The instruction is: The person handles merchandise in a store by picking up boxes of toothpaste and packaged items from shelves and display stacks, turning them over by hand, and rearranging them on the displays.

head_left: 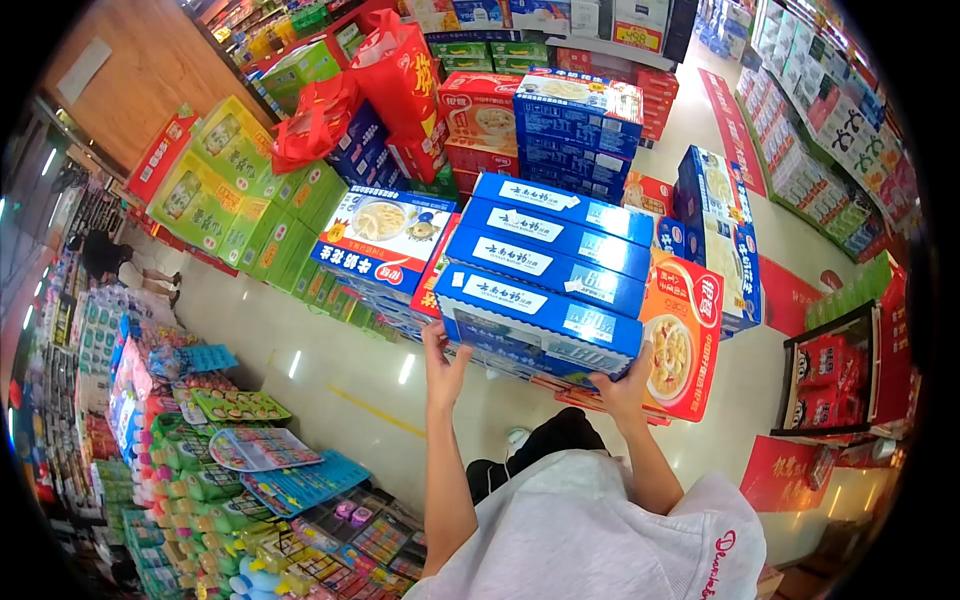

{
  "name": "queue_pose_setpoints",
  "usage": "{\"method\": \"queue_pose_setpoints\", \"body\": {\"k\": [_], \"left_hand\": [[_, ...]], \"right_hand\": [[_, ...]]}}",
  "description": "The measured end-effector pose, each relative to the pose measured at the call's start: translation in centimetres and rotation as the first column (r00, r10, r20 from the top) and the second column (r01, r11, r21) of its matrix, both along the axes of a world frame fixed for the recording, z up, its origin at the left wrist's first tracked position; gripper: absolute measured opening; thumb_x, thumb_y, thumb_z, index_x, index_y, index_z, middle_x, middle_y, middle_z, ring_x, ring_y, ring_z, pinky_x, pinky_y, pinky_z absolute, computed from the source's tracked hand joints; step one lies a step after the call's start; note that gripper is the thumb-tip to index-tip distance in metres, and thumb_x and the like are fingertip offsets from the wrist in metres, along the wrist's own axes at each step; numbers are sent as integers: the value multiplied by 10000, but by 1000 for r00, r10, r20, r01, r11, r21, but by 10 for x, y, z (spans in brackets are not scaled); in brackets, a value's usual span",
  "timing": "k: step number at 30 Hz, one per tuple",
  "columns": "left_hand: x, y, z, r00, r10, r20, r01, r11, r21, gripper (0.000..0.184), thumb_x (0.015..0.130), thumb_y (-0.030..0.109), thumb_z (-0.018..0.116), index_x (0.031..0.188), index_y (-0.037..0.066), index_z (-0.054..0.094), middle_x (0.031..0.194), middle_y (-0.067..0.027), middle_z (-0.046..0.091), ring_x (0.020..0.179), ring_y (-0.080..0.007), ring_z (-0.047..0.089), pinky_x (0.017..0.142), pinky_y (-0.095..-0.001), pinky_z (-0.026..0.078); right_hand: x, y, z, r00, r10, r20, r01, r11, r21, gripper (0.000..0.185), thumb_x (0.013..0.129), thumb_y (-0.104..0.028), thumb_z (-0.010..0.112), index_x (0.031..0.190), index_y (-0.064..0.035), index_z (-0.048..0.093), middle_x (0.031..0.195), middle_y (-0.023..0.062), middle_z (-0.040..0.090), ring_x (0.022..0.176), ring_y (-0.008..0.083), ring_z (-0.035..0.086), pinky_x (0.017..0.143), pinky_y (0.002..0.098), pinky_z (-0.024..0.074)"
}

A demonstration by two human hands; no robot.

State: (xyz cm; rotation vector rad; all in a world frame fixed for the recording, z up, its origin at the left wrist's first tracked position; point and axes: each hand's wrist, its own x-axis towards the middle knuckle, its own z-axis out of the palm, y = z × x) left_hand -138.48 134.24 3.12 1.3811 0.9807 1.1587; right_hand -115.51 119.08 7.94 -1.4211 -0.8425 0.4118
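Several long blue toothpaste boxes with white labels stand side by side in a row, on top of red and blue stacked cartons. My left hand grips the near left corner of the front toothpaste box, fingers at its end. At the near right corner, my right hand holds the same box with the thumb on its front side. The box's underside is hidden, so I cannot tell whether it rests on the stack. A red food carton picturing a bowl lies just right of my right hand.
A blue-and-white carton stack stands left of the toothpaste, with green cartons and red gift bags farther back. More blue cartons rise at right. Hanging packs and bottles fill the lower left; a person is far left.
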Motion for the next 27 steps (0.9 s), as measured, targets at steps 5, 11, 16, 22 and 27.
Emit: {"method": "queue_pose_setpoints", "body": {"k": [5,11,16,22,27], "left_hand": [[2,-40,-18,972,139,187,-109,980,-165,461,783,238,741,1074,52,435,1119,-62,441,1009,-149,456,916,-290,380],[-12,-86,-52,956,283,84,-246,921,-301,569,800,262,730,1211,11,427,1125,-68,534,1033,-145,496,919,-280,395],[-32,-108,-45,961,245,127,-172,890,-421,492,803,256,725,1164,-1,512,1051,-58,607,931,-147,560,851,-297,449],[-49,-116,-39,904,358,233,-225,863,-452,563,766,254,758,1193,3,491,1077,-71,593,945,-155,562,856,-302,452],[-103,-140,7,846,476,238,-371,848,-377,655,715,257,790,1224,1,467,1080,-82,589,961,-168,569,864,-307,457]], "right_hand": [[9,-7,-10,1000,-4,14,3,1000,30,826,663,-705,664,1004,6,419,814,19,457,735,98,445,625,243,378],[14,-8,-10,992,64,111,-56,996,-76,655,736,-602,674,923,-1,492,671,-14,414,586,71,372,501,234,291],[11,-8,0,984,166,64,-157,980,-126,543,784,-473,684,962,3,492,674,-1,442,587,73,404,504,232,310],[-4,-24,6,943,328,-49,-332,935,-127,516,821,-450,647,1021,-6,478,726,-16,419,623,70,375,535,229,298],[-49,-29,30,796,516,-315,-563,823,-76,552,855,-495,589,1096,-12,472,879,20,524,856,102,490,773,239,387]]}}
